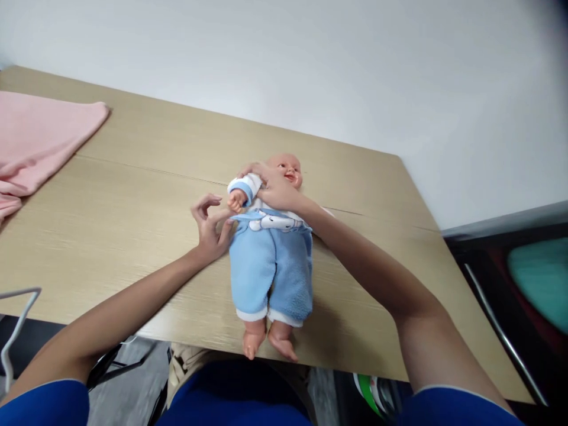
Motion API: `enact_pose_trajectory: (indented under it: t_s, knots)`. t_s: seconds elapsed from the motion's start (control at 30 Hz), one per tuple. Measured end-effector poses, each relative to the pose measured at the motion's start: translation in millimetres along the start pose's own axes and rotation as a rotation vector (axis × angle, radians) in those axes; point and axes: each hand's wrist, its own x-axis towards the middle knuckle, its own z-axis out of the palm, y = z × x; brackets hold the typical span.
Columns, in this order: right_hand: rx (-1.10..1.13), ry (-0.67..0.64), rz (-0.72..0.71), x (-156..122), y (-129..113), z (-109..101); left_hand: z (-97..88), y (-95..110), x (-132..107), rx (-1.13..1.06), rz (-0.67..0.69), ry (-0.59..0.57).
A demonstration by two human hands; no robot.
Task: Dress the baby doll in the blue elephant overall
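A baby doll (290, 171) lies on its back, feet towards me. It wears light blue fleece overalls (252, 266) with a white animal figure on the bib, over a white top with a blue cuff (242, 188). The bib is folded down at the waist. My right hand (277, 188) lies across the doll's chest, its fingers curled round the sleeved arm at the left. My left hand (212, 228) pinches the side edge of the overalls between thumb and forefinger, just below the doll's small hand (236, 201). The doll's other arm is mostly hidden behind my right forearm.
The wooden table (146, 213) meets a white wall (284, 71) at the back. A pink cloth (39, 136) lies at the far left. A white cable (20, 319) hangs by the left front edge. Dark furniture with a teal object (541, 284) stands at the right.
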Motion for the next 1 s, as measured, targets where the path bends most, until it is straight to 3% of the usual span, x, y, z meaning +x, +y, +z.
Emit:
enact_pose_trajectory:
  t_s: [0.1,0.2,0.33,0.43,0.53,0.67,0.83,1.0]
  knots:
    - [-0.212,-0.017,-0.068,-13.2,-8.7,0.9,1.9,-6.7,-2.8,-0.049,0.137,-0.034]
    - [-0.262,-0.054,-0.084,-28.9,-23.0,-1.7,7.2,-12.6,-1.4,-0.126,0.195,-0.010]
    - [-0.185,-0.095,-0.110,-60.6,-44.1,-8.0,11.3,-12.9,2.7,-0.173,-0.038,0.028]
    - [-0.315,-0.072,-0.107,-85.6,-51.6,-4.5,10.4,-11.0,6.2,-0.105,-0.224,0.031]
    - [-0.456,0.090,0.024,-99.7,-46.5,6.4,10.5,-11.8,8.4,-0.150,-0.338,0.040]
    - [-0.463,0.276,0.245,-97.6,-28.7,20.5,14.5,-20.8,14.0,-0.246,-0.432,0.041]
    - [-0.203,0.258,0.338,-90.6,-18.2,21.7,17.5,-39.3,35.1,-0.358,-0.650,-0.054]
    - [-0.059,0.137,0.237,-96.4,-21.0,12.4,11.1,-39.7,45.6,-0.361,-0.594,-0.120]
